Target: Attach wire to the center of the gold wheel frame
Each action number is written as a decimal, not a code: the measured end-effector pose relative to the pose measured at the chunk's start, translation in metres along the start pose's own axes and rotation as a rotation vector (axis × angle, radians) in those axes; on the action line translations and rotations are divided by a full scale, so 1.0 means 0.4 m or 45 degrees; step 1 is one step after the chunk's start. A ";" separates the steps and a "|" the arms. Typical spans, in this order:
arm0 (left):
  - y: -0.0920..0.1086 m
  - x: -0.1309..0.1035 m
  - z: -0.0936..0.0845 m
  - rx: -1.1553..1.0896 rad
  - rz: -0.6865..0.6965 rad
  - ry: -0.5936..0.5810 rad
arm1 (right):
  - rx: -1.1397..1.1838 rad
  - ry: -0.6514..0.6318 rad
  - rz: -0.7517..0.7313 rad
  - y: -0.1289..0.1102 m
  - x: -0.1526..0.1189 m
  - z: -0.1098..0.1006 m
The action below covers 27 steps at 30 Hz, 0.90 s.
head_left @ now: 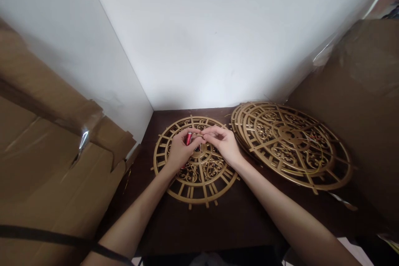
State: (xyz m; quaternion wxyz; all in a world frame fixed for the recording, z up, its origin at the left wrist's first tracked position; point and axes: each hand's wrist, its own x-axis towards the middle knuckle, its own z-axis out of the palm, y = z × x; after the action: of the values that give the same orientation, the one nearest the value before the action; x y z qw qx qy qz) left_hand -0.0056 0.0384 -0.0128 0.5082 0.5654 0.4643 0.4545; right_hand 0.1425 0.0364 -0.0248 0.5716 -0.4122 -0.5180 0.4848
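A gold openwork clock face (pixel 202 193) with Roman numerals and scrollwork lies flat on the dark table. Over its centre, my left hand (pixel 181 148) is closed around a slim red object with a shiny end (pixel 188 138), perhaps a tool handle; its kind is unclear. The left thumb and forefinger also meet at the fingertips of my right hand (pixel 222 143). My right thumb and forefinger are pinched together above the clock's hub, on something too small to make out.
A stack of similar gold clock faces (pixel 293 141) lies on the right, with thin yellow wire on top. Cardboard (pixel 46 166) stands at the left and a brown cardboard sheet (pixel 352 91) at the right. A white wall (pixel 218 41) closes off the back of the dark table (pixel 212 230).
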 end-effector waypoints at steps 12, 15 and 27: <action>-0.001 -0.006 -0.002 -0.083 0.099 -0.042 | -0.117 0.025 -0.048 0.003 -0.005 0.002; -0.003 -0.005 -0.003 -0.084 0.104 -0.055 | -0.269 -0.026 -0.175 0.006 -0.008 0.001; -0.023 0.003 -0.005 -0.099 0.146 -0.027 | -0.233 0.055 -0.193 -0.004 -0.020 0.015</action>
State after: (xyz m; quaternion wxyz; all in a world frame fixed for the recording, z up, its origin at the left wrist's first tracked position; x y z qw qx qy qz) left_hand -0.0082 0.0402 -0.0215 0.5078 0.5757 0.4075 0.4946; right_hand 0.1369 0.0281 -0.0241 0.5777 -0.4327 -0.5773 0.3818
